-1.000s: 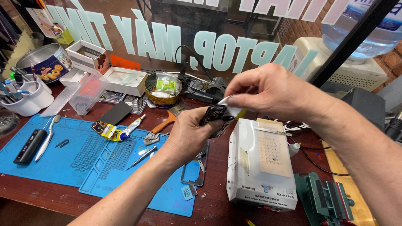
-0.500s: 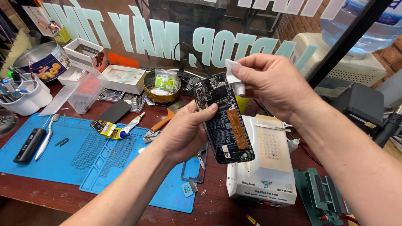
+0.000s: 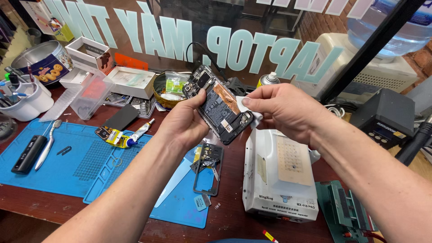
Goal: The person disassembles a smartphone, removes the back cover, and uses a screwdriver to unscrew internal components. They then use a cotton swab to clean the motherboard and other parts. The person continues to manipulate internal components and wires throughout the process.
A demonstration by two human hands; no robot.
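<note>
Phone (image 3: pixel 219 108), back cover off, is gripped by the left hand (image 3: pixel 186 123) above the table (image 3: pixel 49 204); the right hand (image 3: pixel 281 110) pinches a white wipe (image 3: pixel 243 104) against it. Behind, a white box (image 3: pixel 130 81), a round tin (image 3: pixel 40 60), and a bowl (image 3: pixel 158 92) holding green packets.

- The left hand (image 3: pixel 182 126) covers the lower left edge of the opened phone (image 3: pixel 220 108); its fingers behind the phone are out of sight.
- The white wipe (image 3: pixel 243 104) is mostly hidden under the right hand (image 3: pixel 283 110).
- The water bottle (image 3: pixel 396 27) is cut off by the top edge.
- The green fixture (image 3: pixel 344 209) runs off the bottom edge.
- The phone's small parts are too fine to tell apart.
</note>
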